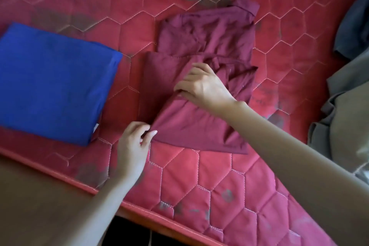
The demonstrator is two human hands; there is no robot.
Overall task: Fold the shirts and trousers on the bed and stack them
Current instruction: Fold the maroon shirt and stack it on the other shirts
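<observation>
A maroon shirt lies partly folded in the middle of the red quilted mattress, its collar at the far end. My left hand pinches the near left corner of the shirt's lower fold. My right hand pinches the upper edge of that same fold near the shirt's middle. A folded blue garment lies flat to the left of the shirt, apart from it.
Olive-grey clothes are bunched at the right edge, with a dark grey garment above them. The mattress's near edge runs diagonally from the left to the bottom; a brown floor lies beyond it.
</observation>
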